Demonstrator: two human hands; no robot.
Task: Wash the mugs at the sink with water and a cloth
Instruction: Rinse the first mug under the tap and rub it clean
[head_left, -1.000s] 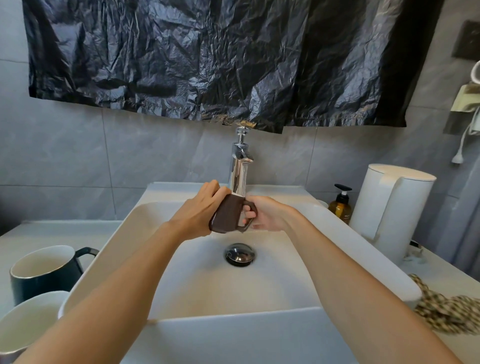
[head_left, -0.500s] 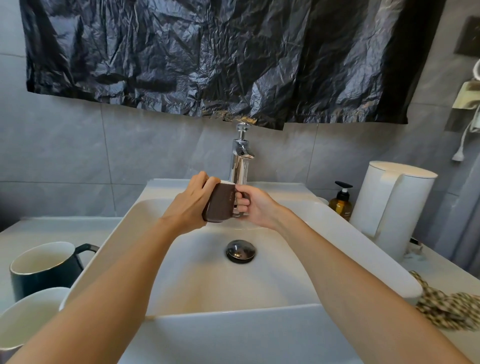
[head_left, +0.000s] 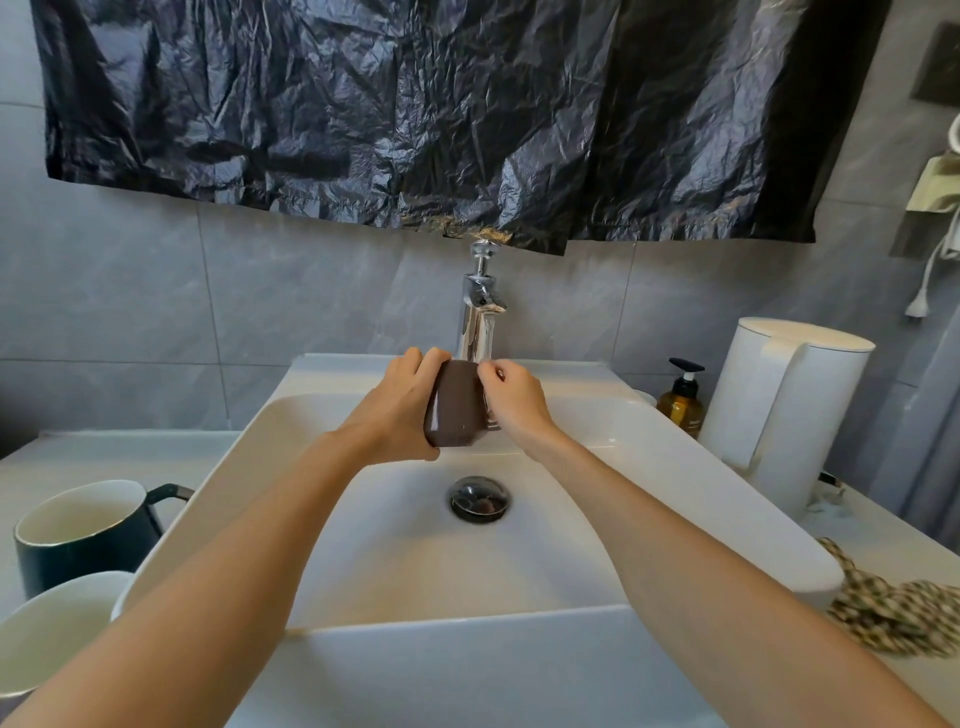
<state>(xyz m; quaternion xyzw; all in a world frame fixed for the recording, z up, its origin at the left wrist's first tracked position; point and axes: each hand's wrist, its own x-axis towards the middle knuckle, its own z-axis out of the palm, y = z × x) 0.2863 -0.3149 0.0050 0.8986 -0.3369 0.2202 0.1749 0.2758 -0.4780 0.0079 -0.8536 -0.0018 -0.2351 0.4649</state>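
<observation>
Over the white sink, just under the chrome tap, both hands hold a brown mug. My left hand wraps its left side. My right hand grips its right side, where the handle is hidden. The mug's mouth faces away from me. I cannot tell whether water is running. A dark green mug with a white inside stands on the counter at the left, with a white mug in front of it. A checked cloth lies bunched on the counter at the right.
A white kettle and an amber pump bottle stand to the right of the sink. The drain plug sits in the basin's middle. Black plastic sheeting hangs on the grey tiled wall above the tap.
The brown mug has risen and turned more upright under the tap. My right hand has shifted from the handle's loop to the mug's right side, hiding the handle.
</observation>
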